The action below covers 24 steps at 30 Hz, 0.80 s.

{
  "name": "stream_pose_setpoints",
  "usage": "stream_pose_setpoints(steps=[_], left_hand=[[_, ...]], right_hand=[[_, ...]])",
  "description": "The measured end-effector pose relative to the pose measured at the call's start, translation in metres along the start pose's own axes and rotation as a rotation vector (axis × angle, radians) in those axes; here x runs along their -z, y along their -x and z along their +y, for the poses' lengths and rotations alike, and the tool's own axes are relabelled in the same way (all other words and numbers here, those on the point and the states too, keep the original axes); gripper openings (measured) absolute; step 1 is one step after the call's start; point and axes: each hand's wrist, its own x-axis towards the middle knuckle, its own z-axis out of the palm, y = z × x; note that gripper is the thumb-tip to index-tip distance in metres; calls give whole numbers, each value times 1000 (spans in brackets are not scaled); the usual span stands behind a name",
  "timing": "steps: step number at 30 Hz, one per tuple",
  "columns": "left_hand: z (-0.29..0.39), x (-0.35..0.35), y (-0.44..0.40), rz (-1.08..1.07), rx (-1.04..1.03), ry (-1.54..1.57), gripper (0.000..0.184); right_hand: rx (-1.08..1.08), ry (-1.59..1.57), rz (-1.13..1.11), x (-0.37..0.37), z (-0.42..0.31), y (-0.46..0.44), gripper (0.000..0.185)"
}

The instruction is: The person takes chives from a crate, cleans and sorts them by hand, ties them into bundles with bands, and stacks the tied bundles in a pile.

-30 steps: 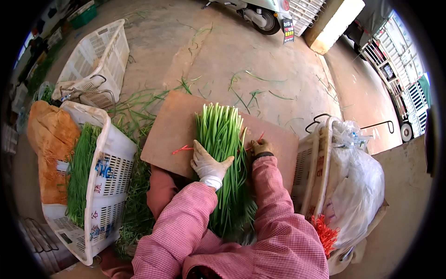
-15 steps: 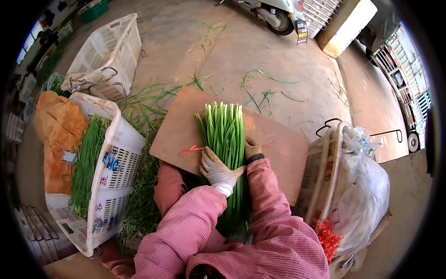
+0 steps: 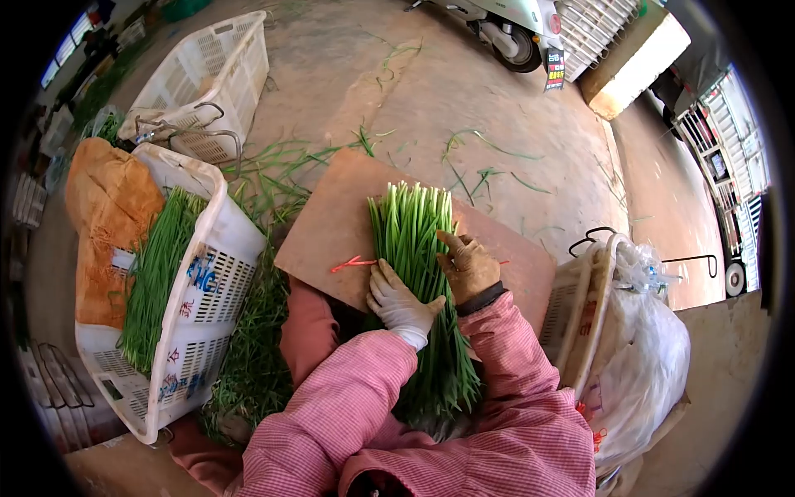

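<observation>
At nine o'clock, a slatted white crate (image 3: 217, 286) holds long green stalks (image 3: 157, 282), with a rusty-orange cloth (image 3: 108, 219) on its left side. Another white crate (image 3: 240, 79) sits near ten o'clock. At the centre, a brown board (image 3: 327, 219) lies before a person in pink checked sleeves. A red tie (image 3: 354, 263) rests on it, one end reaching the white-gloved left hand (image 3: 400, 306), whose fingers lie close together along the bundle's left side, thumb spread across the leaves. The green bundle (image 3: 411, 236) lies on the board, pale ends toward twelve o'clock, leafy ends toward six. The right hand (image 3: 470, 265) is at its right edge, fingers bent and apart; whether they pinch a stalk cannot be told. A short red end (image 3: 504, 262) shows just beside that hand. Toward one o'clock stands a scooter (image 3: 509, 29); at four o'clock, a clear plastic bag (image 3: 642, 356) bulges beside a pale crate (image 3: 598, 311).
</observation>
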Motion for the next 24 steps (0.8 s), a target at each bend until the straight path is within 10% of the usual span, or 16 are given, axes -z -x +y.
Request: stream_pose_setpoints(steps=[12, 15, 18, 24], left_hand=[[-10, -41, -9, 215, -42, 64, 112], [-19, -83, -27, 578, -15, -413, 111], [-4, -8, -5, 43, -20, 100, 116], [0, 3, -2, -34, 16, 102, 121]], right_hand=[[19, 182, -338, -32, -15, 27, 11], [64, 57, -265, -31, -11, 55, 10], [42, -341, -196, -8, -12, 88, 12], [-356, -731, -1174, 4, 29, 182, 19]])
